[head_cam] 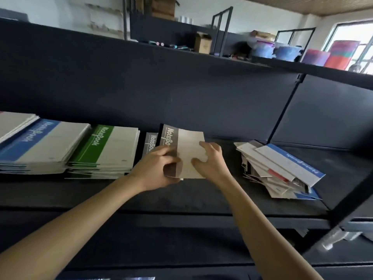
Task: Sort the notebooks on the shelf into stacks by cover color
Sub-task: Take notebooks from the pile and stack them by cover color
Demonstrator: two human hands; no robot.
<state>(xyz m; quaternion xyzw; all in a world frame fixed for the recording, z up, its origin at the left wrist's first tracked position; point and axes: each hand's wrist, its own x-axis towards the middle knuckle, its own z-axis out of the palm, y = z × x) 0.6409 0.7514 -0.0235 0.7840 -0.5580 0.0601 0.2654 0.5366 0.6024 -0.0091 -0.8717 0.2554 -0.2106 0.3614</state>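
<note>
- On the dark shelf (201,199), dead ahead: left hand (159,166) curls round the grey notebook's (189,146) near-left corner, gripping it.
- Right hand (210,160), fingers bent, grips the same cover's right edge.
- Notebook hangs tilted over the grey stack (151,142).
- Green stack (107,150), then blue stack (44,142), out at nine o'clock.
- Mixed pile (282,168) at three o'clock, well apart.

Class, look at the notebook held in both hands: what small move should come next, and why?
Probably lower the grey notebook onto the second grey notebook lying right of the green stack. The left hand and right hand hold it just over that spot, and the covers match.
</note>
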